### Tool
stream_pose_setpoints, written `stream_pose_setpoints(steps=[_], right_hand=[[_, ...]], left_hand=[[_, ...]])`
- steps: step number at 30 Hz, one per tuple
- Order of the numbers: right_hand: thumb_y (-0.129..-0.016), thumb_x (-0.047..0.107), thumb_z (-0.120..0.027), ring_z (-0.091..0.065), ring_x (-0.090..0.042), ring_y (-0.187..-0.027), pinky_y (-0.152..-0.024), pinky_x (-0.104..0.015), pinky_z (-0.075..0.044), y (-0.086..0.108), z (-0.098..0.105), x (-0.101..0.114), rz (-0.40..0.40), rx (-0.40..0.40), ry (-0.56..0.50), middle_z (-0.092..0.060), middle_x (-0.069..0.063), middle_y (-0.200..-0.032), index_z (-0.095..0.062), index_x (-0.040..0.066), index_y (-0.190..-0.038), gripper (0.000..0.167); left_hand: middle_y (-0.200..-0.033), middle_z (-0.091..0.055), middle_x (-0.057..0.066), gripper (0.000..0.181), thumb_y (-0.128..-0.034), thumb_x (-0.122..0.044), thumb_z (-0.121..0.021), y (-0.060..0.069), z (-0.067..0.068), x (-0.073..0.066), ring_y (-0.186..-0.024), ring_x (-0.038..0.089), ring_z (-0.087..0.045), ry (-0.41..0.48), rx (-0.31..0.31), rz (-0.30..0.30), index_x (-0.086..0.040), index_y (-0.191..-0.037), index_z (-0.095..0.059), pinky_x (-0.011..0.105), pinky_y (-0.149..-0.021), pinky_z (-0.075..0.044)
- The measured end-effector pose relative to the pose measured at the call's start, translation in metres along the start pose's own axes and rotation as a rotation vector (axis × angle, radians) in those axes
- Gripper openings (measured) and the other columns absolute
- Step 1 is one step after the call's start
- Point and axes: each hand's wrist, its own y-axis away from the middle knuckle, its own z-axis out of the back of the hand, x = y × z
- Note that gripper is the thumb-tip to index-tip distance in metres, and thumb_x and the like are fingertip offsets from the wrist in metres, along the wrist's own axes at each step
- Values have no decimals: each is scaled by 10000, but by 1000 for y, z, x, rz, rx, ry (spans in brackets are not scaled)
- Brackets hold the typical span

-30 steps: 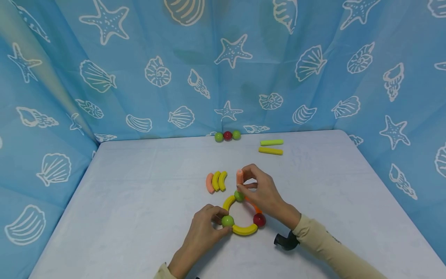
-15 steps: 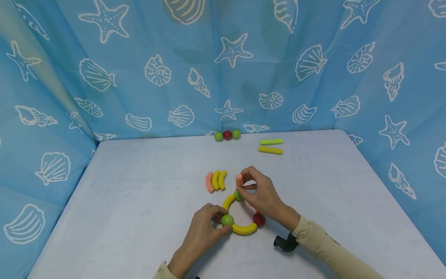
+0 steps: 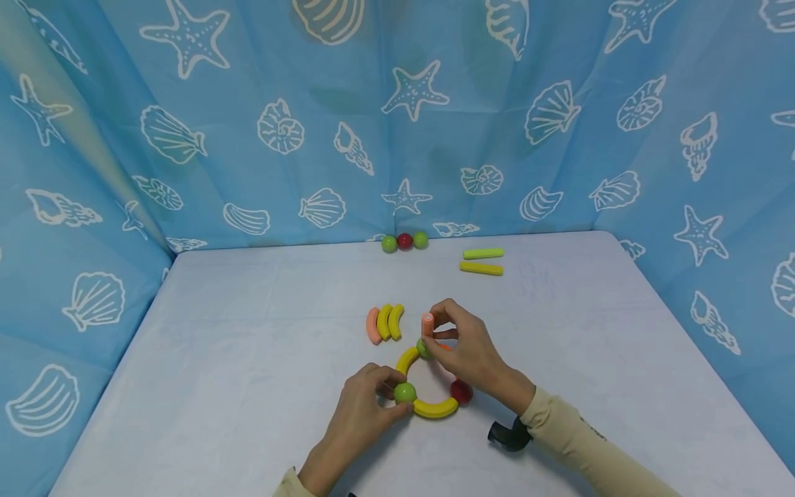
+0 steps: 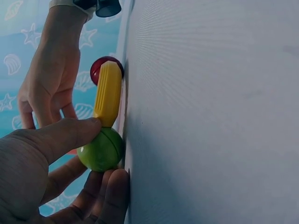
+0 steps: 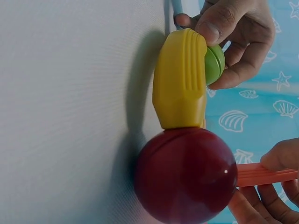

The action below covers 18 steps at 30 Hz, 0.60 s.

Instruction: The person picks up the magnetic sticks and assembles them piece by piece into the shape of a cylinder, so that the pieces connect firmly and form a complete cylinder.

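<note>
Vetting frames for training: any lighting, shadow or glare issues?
Head: bright, soft shadow on the table beside the left hand; left wrist: dimmer, fine ripple pattern on the table; right wrist: also dim, pinpoint highlight on the red ball, shadows beside it and the yellow curved piece.

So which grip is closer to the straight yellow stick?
Right. The right grip is on the near side of the straight yellow stick; the left grip is farther toward the person and to its left.
</note>
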Motion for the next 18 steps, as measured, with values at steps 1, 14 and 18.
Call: stream_pose_setpoints(steps=[1,14,18], right_hand=[[-794,-41,-793,-657,-137,-937,-747,-267,-583,0,0,0,-1,0,0,-640,22,-1011,-554,114,-1085,407],[-798,-23,-801,-657,-135,-943,-752,-267,-582,0,2,1,-2,5,8,-642,26,-1006,-553,119,-1090,408],[-805,14,-803,-659,-133,-947,-759,-281,-585,0,4,1,6,23,24,-651,21,-1025,-555,117,-1117,412]], left_hand=[[-923,-634,-68,281,-756,-158,-877,0,0,0,-783,71,-618,-1,0,0,-129,-998,-736,248,-714,-542],[-918,-637,-67,275,-757,-151,-875,0,0,-1,-780,72,-613,-4,-11,-10,-128,-993,-738,249,-710,-538],[-916,-640,-63,277,-755,-138,-876,0,1,-1,-781,77,-616,-3,-12,-20,-121,-994,-737,250,-708,-540]])
